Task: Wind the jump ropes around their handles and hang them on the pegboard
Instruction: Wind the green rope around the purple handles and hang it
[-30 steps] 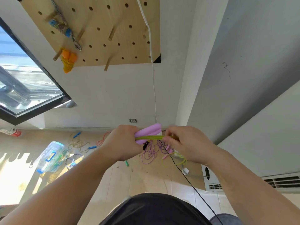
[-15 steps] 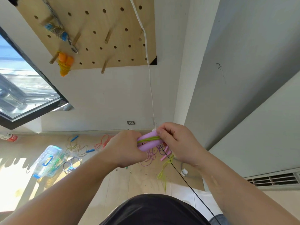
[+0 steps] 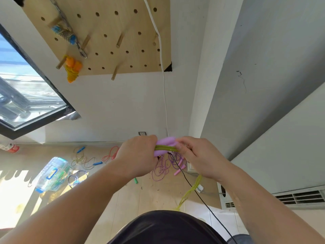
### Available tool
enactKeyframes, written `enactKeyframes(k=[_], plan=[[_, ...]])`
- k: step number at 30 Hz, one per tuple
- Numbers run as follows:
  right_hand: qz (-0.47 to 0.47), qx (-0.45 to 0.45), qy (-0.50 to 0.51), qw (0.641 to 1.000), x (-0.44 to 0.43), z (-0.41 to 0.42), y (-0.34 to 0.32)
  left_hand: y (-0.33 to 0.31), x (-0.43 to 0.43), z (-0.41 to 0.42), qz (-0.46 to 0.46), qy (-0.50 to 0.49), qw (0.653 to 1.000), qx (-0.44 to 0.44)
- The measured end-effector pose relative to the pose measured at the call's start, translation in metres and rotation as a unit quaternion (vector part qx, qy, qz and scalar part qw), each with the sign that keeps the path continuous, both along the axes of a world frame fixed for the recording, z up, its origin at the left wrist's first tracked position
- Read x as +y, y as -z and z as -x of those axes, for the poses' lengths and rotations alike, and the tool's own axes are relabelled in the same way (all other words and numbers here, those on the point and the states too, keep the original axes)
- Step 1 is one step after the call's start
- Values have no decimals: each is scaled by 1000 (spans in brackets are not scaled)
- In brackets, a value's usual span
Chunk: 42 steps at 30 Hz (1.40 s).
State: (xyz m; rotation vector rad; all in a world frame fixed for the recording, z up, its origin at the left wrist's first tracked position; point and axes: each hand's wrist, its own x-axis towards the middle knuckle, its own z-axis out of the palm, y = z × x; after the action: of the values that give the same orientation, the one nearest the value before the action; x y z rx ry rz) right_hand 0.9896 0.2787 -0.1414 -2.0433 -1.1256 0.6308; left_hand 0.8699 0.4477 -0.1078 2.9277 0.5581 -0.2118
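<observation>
The left hand point(image 3: 139, 155) is gripping the handles point(image 3: 166, 140) before the chest, the right hand point(image 3: 198, 157) pinching the rope point(image 3: 166, 148) across them. The tail point(image 3: 190, 192) is now trailing under the right wrist, no longer between the hands, so another turn is probably going on.

The lilac handles point(image 3: 165, 142) are crossed by a yellow-green rope point(image 3: 166, 148). The pegboard point(image 3: 109, 23) is pale wood dotted with dark holes. On it are an orange-handled rope point(image 3: 73, 66) with yellow cord and a blue-handled rope point(image 3: 65, 33) with grey-and-white speckled cord. The light wooden floor point(image 3: 123, 199) shows a purple rope point(image 3: 161, 169), pink handles point(image 3: 177, 172), a coral-red rope point(image 3: 110, 154) and a clear box point(image 3: 51, 175) with blue latches.
</observation>
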Motion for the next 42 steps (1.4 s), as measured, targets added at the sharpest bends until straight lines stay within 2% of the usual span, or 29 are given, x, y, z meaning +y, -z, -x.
enactKeyframes(k=[2, 4, 6, 9, 14, 17, 21, 23, 26, 31, 36, 40, 42], plan=[[68, -91, -45, 993, -2, -1, -3, 2, 3, 2, 8, 0, 1000, 23], [96, -177, -60, 978, -2, -3, -6, 4, 5, 1, 18, 2, 999, 42], [123, -214, -62, 967, -4, -7, -7, 4, 9, -1, 32, -8, 998, 50], [139, -204, -70, 966, -7, -11, -6, 2, 16, -2, 72, -17, 996, 59], [92, -200, -69, 973, -8, -20, 6, 0, 20, -5, 134, -20, 989, 66], [79, -183, -82, 976, -9, -24, 11, -1, 24, -5, 210, -21, 975, 65], [48, -165, -109, 979, -8, -30, 19, -12, 28, 0, 282, 17, 956, 80], [25, -190, -137, 972, -3, -30, 20, -16, 29, 2, 270, 47, 954, 121], [8, -229, -219, 948, 13, -27, 16, -18, 29, 4, 219, 99, 953, 186], [31, -310, -351, 883, 51, -35, 15, -22, 40, 11, 212, 154, 932, 252], [31, -410, -451, 792, 101, -34, -1, -25, 64, 11, 184, 191, 923, 279], [55, -411, -493, 765, 138, -35, -18, -25, 92, 9, 116, 227, 919, 302], [134, -389, -493, 766, 161, -34, -30, -22, 110, 8, 89, 235, 914, 318]])
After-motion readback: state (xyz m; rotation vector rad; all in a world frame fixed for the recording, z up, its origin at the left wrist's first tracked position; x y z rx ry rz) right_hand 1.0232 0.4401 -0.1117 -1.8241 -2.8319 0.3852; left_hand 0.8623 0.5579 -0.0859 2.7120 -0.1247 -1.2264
